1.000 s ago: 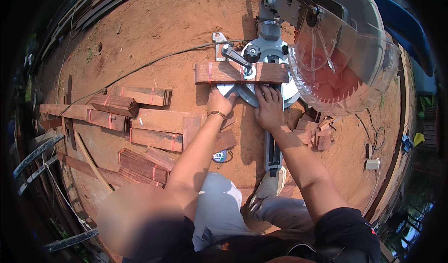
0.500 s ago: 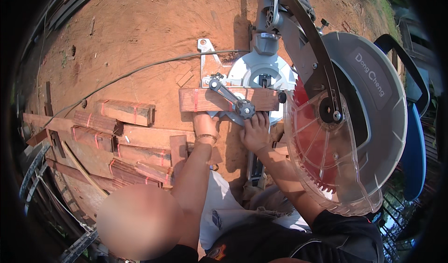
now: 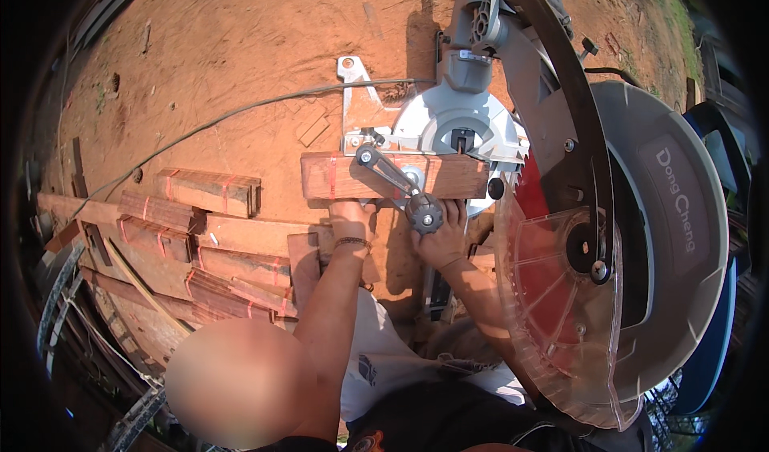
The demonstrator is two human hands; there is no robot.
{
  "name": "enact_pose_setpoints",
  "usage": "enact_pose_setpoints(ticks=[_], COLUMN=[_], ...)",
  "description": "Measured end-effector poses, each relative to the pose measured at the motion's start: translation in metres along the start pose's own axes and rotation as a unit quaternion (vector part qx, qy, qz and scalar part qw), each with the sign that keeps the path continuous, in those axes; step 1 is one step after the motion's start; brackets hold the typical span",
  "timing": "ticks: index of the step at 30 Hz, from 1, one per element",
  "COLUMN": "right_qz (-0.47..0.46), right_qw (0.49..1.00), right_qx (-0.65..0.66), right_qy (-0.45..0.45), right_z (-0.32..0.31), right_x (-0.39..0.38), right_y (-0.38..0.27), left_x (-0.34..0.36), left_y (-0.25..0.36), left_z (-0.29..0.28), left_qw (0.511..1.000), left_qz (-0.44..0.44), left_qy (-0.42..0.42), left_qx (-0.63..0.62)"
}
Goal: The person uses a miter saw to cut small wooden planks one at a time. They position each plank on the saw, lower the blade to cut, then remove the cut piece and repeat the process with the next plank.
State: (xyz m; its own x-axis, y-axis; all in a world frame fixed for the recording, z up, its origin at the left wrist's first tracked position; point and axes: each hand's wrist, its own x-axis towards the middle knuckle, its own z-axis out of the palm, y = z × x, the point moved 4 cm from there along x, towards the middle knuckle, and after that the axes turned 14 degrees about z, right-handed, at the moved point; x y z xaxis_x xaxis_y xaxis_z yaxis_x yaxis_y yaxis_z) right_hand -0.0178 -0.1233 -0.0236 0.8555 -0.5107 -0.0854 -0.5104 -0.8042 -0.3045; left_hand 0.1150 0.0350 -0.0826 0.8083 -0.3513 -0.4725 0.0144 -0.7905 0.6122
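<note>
A reddish-brown wood block (image 3: pixel 352 179) with red bands lies across the base (image 3: pixel 412 119) of a miter saw. My left hand (image 3: pixel 350 221) grips its near edge toward the left end, the fingertips hidden beneath the wood. Farther right, my right hand (image 3: pixel 442 240) has its fingers bent against the same edge, close beside the black clamp knob (image 3: pixel 424 213). The clamp arm (image 3: pixel 390 171) crosses over the block. To the right stands the raised saw head (image 3: pixel 681 187), its red toothed blade (image 3: pixel 533 288) seen through a clear guard.
Several banded wood bundles (image 3: pixel 212 191) lie on planks at the left. A dark cable (image 3: pixel 232 119) runs over the reddish dirt ground from the saw. Metal frames (image 3: pixel 60 300) stand at the far left. A blurred round patch (image 3: pixel 236 380) covers the lower left.
The saw head appears larger and lower to the right. The wood block and both hands sit slightly lower in view, the hands still at the block's near edge.
</note>
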Motion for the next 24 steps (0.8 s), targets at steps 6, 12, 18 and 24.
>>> enact_pose_setpoints(ticks=[6,12,18,24], right_qz=[-0.035,-0.065,-0.130,0.185], right_qw=[0.999,0.998,0.981,0.977], right_qx=[-0.033,-0.019,0.024,0.053], right_qy=[0.006,0.010,-0.140,0.095], right_z=[0.004,-0.009,-0.048,-0.098], right_x=[-0.006,-0.006,-0.073,-0.153], right_y=[0.003,-0.001,0.051,0.157], left_x=[0.005,0.008,0.012,0.023], left_y=[-0.008,-0.002,0.002,0.004], left_z=[0.008,0.004,-0.008,-0.018], left_qw=[0.992,0.990,0.970,0.959], left_qz=[0.090,0.106,0.174,0.194], left_qy=[0.033,0.076,0.065,-0.047], left_qx=[0.077,0.060,0.157,0.201])
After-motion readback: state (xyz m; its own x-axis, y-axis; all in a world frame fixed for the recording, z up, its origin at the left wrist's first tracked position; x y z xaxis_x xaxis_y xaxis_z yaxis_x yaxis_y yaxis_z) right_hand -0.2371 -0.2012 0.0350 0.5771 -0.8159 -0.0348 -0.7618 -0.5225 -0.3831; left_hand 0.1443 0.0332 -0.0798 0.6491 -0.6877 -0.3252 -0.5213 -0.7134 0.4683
